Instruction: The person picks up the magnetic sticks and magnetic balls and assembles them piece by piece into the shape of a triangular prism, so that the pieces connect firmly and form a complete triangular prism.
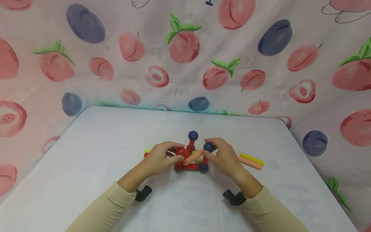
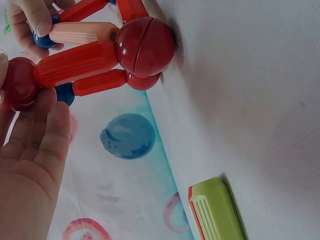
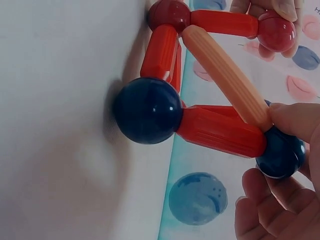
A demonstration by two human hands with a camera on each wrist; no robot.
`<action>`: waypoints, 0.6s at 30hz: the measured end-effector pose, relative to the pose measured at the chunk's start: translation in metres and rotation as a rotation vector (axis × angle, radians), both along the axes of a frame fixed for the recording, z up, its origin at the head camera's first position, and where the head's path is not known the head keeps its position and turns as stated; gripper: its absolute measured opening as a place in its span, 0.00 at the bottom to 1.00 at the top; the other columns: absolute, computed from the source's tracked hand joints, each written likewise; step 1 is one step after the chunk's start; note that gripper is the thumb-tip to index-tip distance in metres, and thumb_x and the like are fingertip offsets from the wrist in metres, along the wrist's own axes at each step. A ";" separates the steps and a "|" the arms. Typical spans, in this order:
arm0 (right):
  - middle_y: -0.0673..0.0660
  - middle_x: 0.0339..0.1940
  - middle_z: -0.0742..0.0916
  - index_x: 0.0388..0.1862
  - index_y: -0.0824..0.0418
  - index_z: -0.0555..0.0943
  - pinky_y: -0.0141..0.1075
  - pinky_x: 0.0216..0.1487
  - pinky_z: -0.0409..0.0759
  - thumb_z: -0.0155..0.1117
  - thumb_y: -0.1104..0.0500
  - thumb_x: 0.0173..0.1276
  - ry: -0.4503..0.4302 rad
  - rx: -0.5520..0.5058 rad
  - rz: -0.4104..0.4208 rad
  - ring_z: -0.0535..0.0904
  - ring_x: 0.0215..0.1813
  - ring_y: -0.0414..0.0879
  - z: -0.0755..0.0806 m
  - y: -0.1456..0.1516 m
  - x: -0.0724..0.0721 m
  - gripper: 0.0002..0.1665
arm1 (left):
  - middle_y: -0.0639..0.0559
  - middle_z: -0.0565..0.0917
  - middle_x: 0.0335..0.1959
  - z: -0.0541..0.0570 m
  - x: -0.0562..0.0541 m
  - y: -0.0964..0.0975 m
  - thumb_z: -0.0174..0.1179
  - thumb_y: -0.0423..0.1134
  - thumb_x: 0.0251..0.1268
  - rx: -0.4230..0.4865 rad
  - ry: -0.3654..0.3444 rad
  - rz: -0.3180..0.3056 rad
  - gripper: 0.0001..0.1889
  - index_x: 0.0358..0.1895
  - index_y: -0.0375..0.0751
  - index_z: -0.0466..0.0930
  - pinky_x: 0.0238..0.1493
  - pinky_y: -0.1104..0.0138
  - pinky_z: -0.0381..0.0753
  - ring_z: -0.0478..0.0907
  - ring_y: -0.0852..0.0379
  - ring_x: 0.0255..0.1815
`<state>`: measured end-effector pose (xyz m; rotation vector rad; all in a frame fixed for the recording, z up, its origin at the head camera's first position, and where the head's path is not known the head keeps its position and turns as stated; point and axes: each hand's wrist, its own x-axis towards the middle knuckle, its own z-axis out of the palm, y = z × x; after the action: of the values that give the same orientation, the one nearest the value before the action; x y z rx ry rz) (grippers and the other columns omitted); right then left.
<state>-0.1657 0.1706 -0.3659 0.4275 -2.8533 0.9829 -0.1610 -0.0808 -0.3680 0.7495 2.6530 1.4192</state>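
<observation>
Between the hands, a frame of magnetic rods and balls stands on the table. My left hand [image 1: 157, 159] pinches its upper red ball [image 1: 181, 152], which tops an upright red rod [image 2: 75, 62]. My right hand [image 1: 227, 158] holds the upper blue ball [image 3: 281, 152] between thumb and fingers. From that ball an orange rod [image 3: 227, 77] slants down to the lower red ball [image 3: 169, 15]; whether it touches there, I cannot tell. A lower blue ball [image 3: 147, 110] rests on the table, joined to red rods. Behind, another blue ball [image 1: 193, 135] tops a red rod.
Right of the right hand lie a yellow rod [image 1: 252, 159] and an orange rod [image 1: 250, 162], side by side. A yellow-green rod [image 2: 215, 207] lies beside a red one, partly behind the left hand. Fruit-printed cloth [image 1: 179, 80] borders the white table [image 1: 116, 129] at the back.
</observation>
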 end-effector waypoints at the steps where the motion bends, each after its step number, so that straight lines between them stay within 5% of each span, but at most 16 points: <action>1: 0.60 0.57 0.81 0.65 0.60 0.78 0.46 0.51 0.83 0.70 0.53 0.68 0.005 0.004 0.001 0.78 0.50 0.52 0.000 -0.001 0.000 0.28 | 0.48 0.84 0.50 0.000 0.000 0.000 0.68 0.36 0.65 0.000 -0.004 0.000 0.21 0.60 0.36 0.80 0.49 0.65 0.83 0.80 0.52 0.49; 18: 0.58 0.56 0.82 0.63 0.61 0.78 0.45 0.49 0.84 0.72 0.54 0.66 0.045 -0.003 0.051 0.78 0.51 0.51 0.001 -0.005 0.006 0.28 | 0.48 0.84 0.50 0.000 0.001 -0.001 0.68 0.36 0.65 0.021 -0.002 -0.012 0.21 0.60 0.35 0.80 0.49 0.65 0.83 0.81 0.52 0.49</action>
<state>-0.1602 0.1652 -0.3650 0.5179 -2.8136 0.9726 -0.1604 -0.0820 -0.3677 0.7640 2.6310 1.4465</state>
